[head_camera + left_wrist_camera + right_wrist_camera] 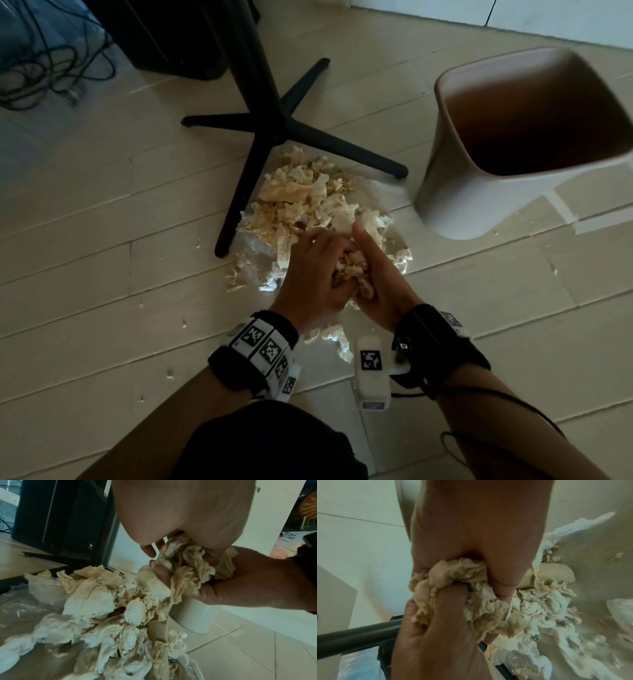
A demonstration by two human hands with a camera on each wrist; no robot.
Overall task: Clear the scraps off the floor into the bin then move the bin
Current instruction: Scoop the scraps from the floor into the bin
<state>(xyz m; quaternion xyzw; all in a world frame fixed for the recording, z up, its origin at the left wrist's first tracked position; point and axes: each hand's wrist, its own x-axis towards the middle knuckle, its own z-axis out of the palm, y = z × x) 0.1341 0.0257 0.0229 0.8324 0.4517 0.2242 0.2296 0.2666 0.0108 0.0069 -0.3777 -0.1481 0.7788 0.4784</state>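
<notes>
Over the scraps [301, 202], left hand [317, 270] and right hand [380, 274] curl fingers around one wad; loose strands may drop before the bin [445, 178].

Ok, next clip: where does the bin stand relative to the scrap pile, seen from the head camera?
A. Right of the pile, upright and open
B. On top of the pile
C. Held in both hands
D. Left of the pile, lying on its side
A: the bin stands upright, mouth open, on the floor right of the pile, while the left hand and right hand together hold a wad of scraps.
</notes>
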